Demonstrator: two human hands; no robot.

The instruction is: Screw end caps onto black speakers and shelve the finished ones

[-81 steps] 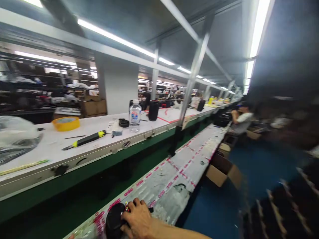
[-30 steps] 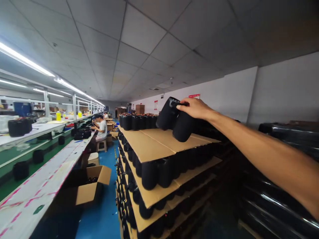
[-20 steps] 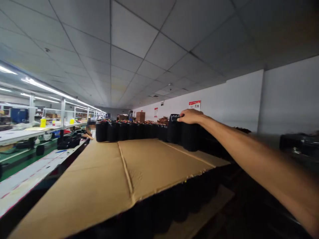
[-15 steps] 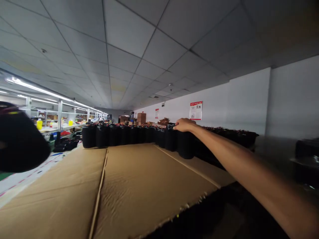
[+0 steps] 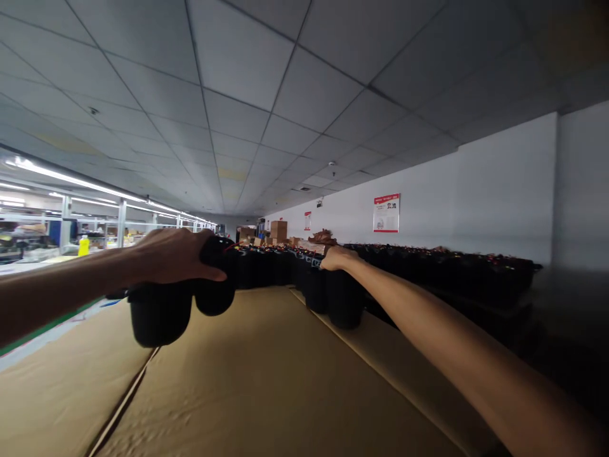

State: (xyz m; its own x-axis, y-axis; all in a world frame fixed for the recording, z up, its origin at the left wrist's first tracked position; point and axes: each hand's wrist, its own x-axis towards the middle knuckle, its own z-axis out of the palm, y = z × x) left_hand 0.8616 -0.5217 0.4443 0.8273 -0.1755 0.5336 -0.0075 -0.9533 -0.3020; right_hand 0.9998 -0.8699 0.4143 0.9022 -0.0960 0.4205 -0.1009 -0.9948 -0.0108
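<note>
My left hand [image 5: 178, 256] grips the top of a black rounded piece [image 5: 160, 314] with two lobes, held over the left part of the brown cardboard [image 5: 266, 368]. Its thumb stretches toward the right across the piece. My right hand [image 5: 339, 259] is closed on the top edge of another black rounded piece [image 5: 343, 298], at the right side of the cardboard. Behind both hands, a row of similar black pieces [image 5: 273, 268] stands along the cardboard's far end, with small coloured wires on top.
More black pieces [image 5: 442, 270] with wires are massed at the right, along the white wall. Lit workbenches with a yellow bottle [image 5: 84, 245] stand at the left. Cardboard boxes [image 5: 278, 230] are stacked far back.
My left hand has come into view, and a black piece that was at the left edge is now nearer the centre. My right hand stays on its piece, slightly lower in view.
</note>
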